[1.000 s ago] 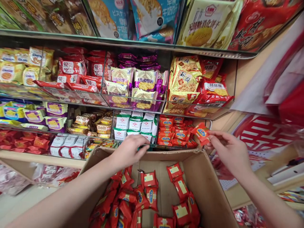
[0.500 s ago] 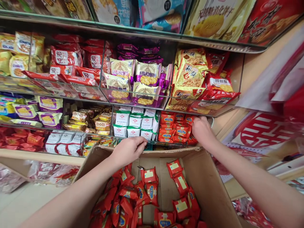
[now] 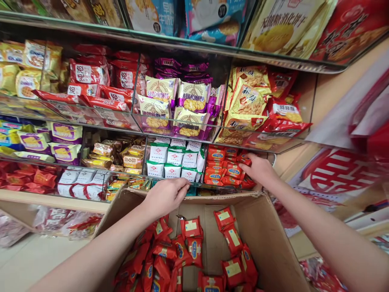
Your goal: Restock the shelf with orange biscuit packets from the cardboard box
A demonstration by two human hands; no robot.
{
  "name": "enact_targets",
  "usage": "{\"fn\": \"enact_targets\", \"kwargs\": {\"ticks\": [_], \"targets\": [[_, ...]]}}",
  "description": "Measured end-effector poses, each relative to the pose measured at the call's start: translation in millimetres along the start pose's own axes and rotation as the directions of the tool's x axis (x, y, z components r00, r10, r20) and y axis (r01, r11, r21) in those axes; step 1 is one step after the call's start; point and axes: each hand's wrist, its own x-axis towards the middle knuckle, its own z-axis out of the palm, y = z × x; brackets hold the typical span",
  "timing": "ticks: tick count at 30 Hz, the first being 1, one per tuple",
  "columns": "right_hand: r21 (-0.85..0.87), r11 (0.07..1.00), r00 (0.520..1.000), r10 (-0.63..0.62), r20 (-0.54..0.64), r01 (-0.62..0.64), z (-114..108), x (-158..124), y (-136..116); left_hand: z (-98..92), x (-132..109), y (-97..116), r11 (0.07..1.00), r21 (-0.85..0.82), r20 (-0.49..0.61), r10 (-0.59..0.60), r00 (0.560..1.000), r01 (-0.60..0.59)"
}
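In the head view, small red wrapped snack packets point(image 3: 234, 169) are stacked in a low shelf compartment. My right hand point(image 3: 259, 169) reaches into its right side, thumb and forefinger closed about an upper red snack packet point(image 3: 244, 157). Part of that packet is hidden by the fingers. My left hand point(image 3: 167, 195) is curled closed over the far rim of an open cardboard box point(image 3: 272, 239), close to the shelf front. What its fingers hold, if anything, is hidden. More red packets point(image 3: 194, 249) lie loose inside the box, below both hands.
White-and-green packets point(image 3: 173, 157) fill the compartment just left of the red stack. A glass shelf edge point(image 3: 182, 129) with biscuit packs point(image 3: 191, 97) runs above. A wooden side panel point(image 3: 299, 162) and a hanging bag with red print point(image 3: 340, 172) stand at the right.
My right hand has moved slightly down and left, from the stack's right edge onto its packets, with thumb and forefinger parting. My left hand stays at the box rim. The view has shifted slightly.
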Motion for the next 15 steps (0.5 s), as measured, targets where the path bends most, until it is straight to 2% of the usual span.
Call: {"fn": "enact_targets", "kwargs": {"ticks": [5, 11, 15], "targets": [[-0.024, 0.999, 0.999, -0.026, -0.03, 0.025, 2.4, 8.7, 2.7, 1.4, -0.9, -0.3, 1.0, -0.013, -0.005, -0.002, 1.0, 0.002], [-0.046, 0.999, 0.989, -0.011, -0.15, 0.004, 3.1, 3.2, -2.1, 2.7, -1.9, -0.6, 1.0, 0.002, 0.012, 0.017, 1.0, -0.017], [-0.078, 0.997, 0.992, -0.031, -0.122, 0.021, 10.5, 8.8, -6.9, 3.0, -1.5, -0.3, 1.0, 0.003, 0.013, 0.006, 1.0, -0.007]]}}
